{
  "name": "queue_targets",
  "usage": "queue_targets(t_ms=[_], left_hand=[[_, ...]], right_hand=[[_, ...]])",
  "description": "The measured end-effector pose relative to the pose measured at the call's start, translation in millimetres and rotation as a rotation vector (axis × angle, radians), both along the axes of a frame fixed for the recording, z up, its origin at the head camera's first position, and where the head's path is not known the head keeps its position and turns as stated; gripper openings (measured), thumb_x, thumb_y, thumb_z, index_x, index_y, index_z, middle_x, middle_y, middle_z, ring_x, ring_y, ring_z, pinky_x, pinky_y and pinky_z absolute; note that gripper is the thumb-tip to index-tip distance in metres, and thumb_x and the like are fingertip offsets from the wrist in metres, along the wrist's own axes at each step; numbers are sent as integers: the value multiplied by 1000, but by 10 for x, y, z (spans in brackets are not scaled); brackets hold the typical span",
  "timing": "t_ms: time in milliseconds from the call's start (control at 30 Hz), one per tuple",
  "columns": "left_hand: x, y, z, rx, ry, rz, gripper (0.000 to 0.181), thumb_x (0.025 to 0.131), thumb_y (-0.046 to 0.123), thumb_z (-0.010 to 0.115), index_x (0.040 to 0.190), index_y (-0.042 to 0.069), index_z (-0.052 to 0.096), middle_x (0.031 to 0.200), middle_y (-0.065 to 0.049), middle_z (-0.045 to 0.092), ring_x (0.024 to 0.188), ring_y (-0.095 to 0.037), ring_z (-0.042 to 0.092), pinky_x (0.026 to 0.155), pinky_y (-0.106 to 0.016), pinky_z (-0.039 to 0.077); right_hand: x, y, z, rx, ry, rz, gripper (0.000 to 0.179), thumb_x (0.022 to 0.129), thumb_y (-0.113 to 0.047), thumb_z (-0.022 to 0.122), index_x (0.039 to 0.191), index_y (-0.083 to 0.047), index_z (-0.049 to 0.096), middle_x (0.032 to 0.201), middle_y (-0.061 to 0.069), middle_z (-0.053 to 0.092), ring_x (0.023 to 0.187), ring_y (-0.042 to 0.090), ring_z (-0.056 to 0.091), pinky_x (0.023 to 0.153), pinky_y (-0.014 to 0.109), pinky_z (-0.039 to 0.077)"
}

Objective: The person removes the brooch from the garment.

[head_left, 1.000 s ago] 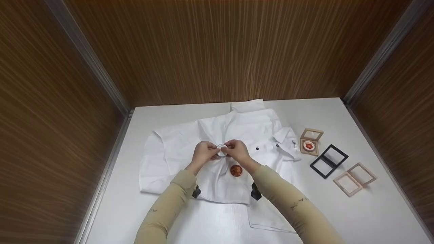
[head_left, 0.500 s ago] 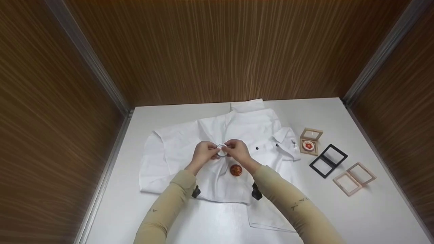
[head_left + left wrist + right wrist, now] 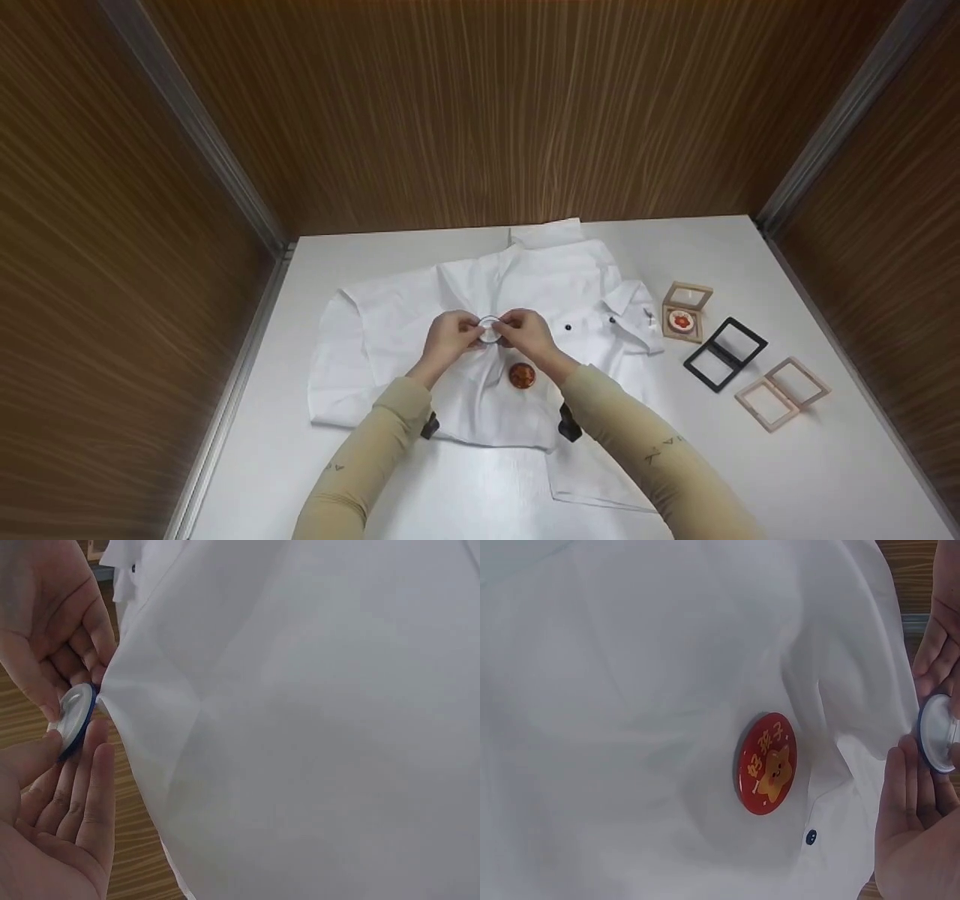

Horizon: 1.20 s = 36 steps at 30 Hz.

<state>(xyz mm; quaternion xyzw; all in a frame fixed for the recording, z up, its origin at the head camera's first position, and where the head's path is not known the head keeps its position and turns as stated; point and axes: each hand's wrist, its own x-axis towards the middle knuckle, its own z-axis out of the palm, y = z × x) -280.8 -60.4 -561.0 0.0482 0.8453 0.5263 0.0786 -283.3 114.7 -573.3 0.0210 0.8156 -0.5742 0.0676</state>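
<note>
The left hand (image 3: 450, 336) and right hand (image 3: 529, 334) pinched a white badge (image 3: 73, 715), thumbs on top. At five o'clock from it, a red badge (image 3: 522, 376) lay on the shirt (image 3: 401, 326).

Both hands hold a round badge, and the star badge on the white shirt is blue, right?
Not quite: the star badge on the white shirt is red, as the right wrist view shows. The left hand and right hand hold a round badge.
</note>
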Motion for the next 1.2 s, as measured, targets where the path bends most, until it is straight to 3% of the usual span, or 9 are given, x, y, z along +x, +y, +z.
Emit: queue_targets(t_ms=[233, 400, 567, 800, 1200], left_hand=[[17, -14, 31, -137, 166, -8, 15, 98, 8, 75, 108, -2, 78, 101, -17, 80, 95, -29, 77, 85, -36, 64], [22, -20, 51, -181, 255, 6, 12, 98, 9, 76, 105, 1, 80, 98, -14, 81, 91, -28, 77, 85, -40, 63], [20, -34, 54, -192, 265, -8, 11, 97, 10, 77, 105, 3, 82, 100, -11, 82, 92, -25, 79, 83, -36, 64], [34, -52, 24, -239, 260, -35, 12, 98, 10, 76, 106, 4, 83, 101, -10, 83, 93, -24, 79, 84, -35, 65], [58, -43, -30, -338, 322, -22, 12, 98, 12, 75, 104, 7, 84, 100, -7, 84, 93, -23, 80, 84, -39, 64]], right_hand=[[-12, 14, 13, 11, 21, 9, 19, 100, -15, 71, 96, 4, 74, 81, 12, 77, 63, 5, 67, 64, 19, 59], [-15, 12, 21, -51, 8, -4, 19, 101, -14, 71, 97, 5, 73, 82, 15, 77, 67, 11, 72, 67, 24, 63], [-1, 2, 36, -117, 2, -12, 18, 100, -10, 70, 102, 8, 71, 83, 15, 77, 69, 12, 73, 72, 27, 66], [24, -4, 63, -123, -9, -35, 19, 99, -5, 68, 110, 10, 71, 90, 17, 78, 75, 15, 75, 78, 31, 67], [37, -20, 42, -210, -39, -72, 20, 97, 4, 56, 108, 12, 70, 90, 20, 77, 74, 14, 74, 80, 32, 67]])
